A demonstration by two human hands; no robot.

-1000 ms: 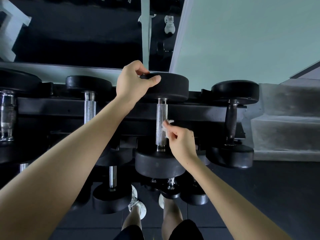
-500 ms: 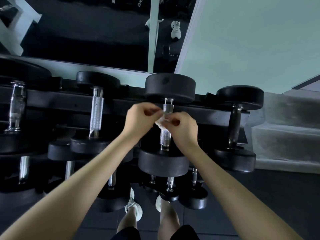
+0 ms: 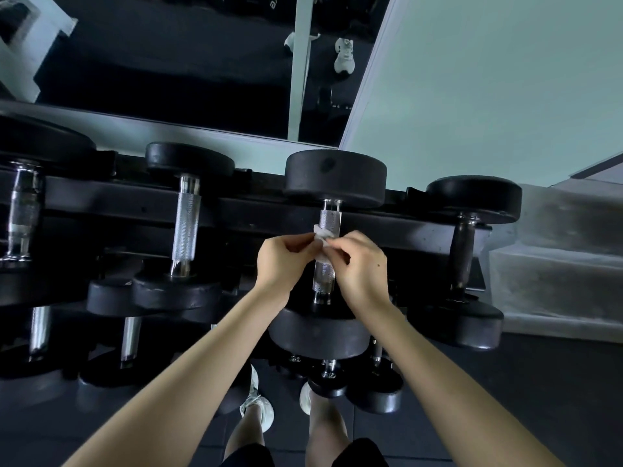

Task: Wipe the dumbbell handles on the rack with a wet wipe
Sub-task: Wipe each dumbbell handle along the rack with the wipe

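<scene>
The wet wipe [image 3: 322,235] is a small white crumpled piece, and I see it held over the knurled steel dumbbell handle [image 3: 330,220], above the middle of its length. This dumbbell lies on the top tier of the rack [image 3: 253,214], second from the rack's right end. The left hand [image 3: 279,261] and the right hand [image 3: 360,264] both pinch the wipe with curled fingertips, one hand at each side of the handle. At the right end lies a dark-handled dumbbell [image 3: 462,254].
</scene>
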